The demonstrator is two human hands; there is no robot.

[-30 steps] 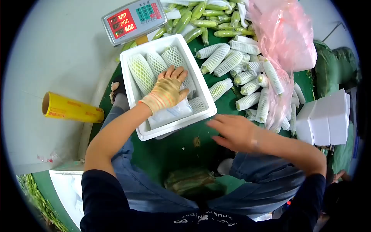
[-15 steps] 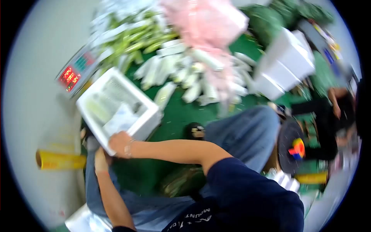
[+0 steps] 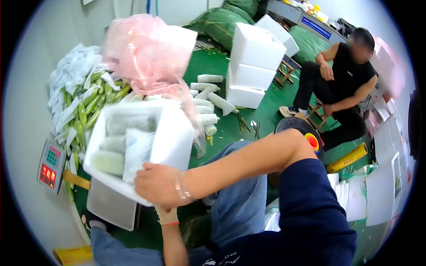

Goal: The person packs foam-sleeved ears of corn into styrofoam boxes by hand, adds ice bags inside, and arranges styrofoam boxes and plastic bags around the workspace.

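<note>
White rectangular foam box (image 3: 175, 139), open-topped: tilted in front of the body, over part of a grey flat scale platform (image 3: 111, 205); contact with platform not determinable. Inside, side by side, pale green oblong vegetables in white foam netting (image 3: 109, 162); next to them, toward the near right wall, a whitish soft packet (image 3: 136, 153).

Bare right hand (image 3: 159, 185), clear band at wrist: fingers curled over the rim at the near corner, gripping it. Left hand (image 3: 167, 216) in a cream glove with orange cuff edge: just below the right, under the same corner; fingers hidden, so spread or closed cannot be told.

Left of box: grey scale display (image 3: 51, 166) with red lit digits, slightly blurred. Beyond box: heap of long green vegetables (image 3: 91, 103) among pale blue-white strips (image 3: 73, 73); beside them, translucent pink plastic bag (image 3: 140, 55). Farther right, on green floor (image 3: 204, 62), more white-netted pieces (image 3: 222, 104), then stacked white foam boxes (image 3: 255, 64).

Far right: co-worker in black sleeveless top (image 3: 353, 75), seated low; near them, a yellow roll (image 3: 348, 157).
</note>
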